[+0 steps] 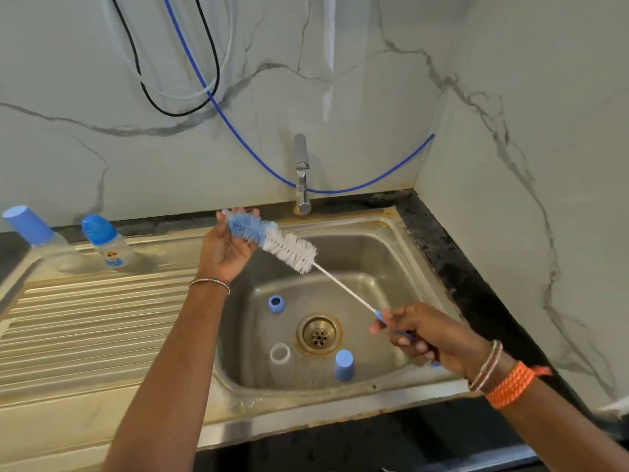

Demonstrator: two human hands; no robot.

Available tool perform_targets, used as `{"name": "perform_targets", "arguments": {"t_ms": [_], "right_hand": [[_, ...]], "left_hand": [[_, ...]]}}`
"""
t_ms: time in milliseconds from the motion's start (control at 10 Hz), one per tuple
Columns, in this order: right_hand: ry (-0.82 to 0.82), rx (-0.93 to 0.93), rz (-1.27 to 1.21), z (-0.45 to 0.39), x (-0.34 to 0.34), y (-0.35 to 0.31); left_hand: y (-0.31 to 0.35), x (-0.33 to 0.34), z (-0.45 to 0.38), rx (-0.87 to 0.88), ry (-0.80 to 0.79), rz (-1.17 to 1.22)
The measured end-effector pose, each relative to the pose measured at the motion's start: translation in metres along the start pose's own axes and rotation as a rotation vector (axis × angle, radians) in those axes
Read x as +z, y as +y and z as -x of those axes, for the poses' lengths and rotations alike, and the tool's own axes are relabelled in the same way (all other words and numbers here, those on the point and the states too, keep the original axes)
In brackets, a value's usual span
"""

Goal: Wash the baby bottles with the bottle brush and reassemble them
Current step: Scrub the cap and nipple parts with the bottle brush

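My right hand (420, 335) reaches in from the lower right over the sink basin (384, 247), fingers curled round the blue handle of the bottle brush (289, 248); most of that handle is buried in my grip, with only a short blue stub showing at each side of my fist. The brush's thin white stem runs up and to the left from my fingers, and its head, white bristles nearer me and blue bristles at the tip, lies across my left hand (226, 245). That hand is raised palm-up over the left edge of the basin, fingers loose and spread, the blue bristles resting against them; I cannot tell how firmly they press. Down in the basin stand a clear bottle body (281, 361) without its top, a blue cap (343, 365) just to its right, and a blue screw ring (276, 304) further back, all grouped round the drain (319, 333). The clear bottle is hard to make out against the steel. On the draining board (95, 318) to the left stand two capped baby bottles (107, 241), the farther one cut close by the frame edge. The tap (302, 175) rises behind the basin.
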State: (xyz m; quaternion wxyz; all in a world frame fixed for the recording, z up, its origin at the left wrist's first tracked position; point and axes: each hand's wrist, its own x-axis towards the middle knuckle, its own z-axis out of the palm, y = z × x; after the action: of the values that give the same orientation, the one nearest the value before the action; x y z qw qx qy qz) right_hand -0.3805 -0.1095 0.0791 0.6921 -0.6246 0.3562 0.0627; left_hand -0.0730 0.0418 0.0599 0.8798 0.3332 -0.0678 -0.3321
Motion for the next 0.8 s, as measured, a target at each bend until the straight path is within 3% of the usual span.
{"name": "perform_targets", "arguments": {"t_ms": [100,200,300,400,500,600,700,800], "right_hand": [[0.656,-0.56,0.957,-0.005,0.004,0.008],[0.944,-1.022,1.347,-0.001,-0.002,0.004],[0.993,-1.068,1.373,-0.001,0.003,0.007],[0.784,-0.689,1.095,-0.004,0.009,0.002],[-0.095,0.103,0.242,0.001,0.013,-0.006],[-0.5,0.225,-0.067,0.006,0.005,-0.003],[-0.173,0.069,0.23,0.01,0.002,-0.006],[0.513,-0.33,1.165,0.016,0.008,-0.008]], "left_hand": [[-0.003,-0.002,-0.004,-0.075,0.105,-0.111],[-0.008,0.005,-0.007,-0.126,0.223,-0.133],[-0.009,0.013,-0.01,-0.116,0.247,-0.064],[-0.01,0.018,-0.01,-0.094,0.149,-0.019],[-0.014,0.011,-0.007,-0.116,0.027,-0.064],[-0.014,0.002,0.0,-0.174,-0.061,-0.035],[-0.012,-0.005,0.002,-0.139,-0.027,-0.024],[-0.01,-0.001,-0.001,-0.11,0.153,-0.061]]}}
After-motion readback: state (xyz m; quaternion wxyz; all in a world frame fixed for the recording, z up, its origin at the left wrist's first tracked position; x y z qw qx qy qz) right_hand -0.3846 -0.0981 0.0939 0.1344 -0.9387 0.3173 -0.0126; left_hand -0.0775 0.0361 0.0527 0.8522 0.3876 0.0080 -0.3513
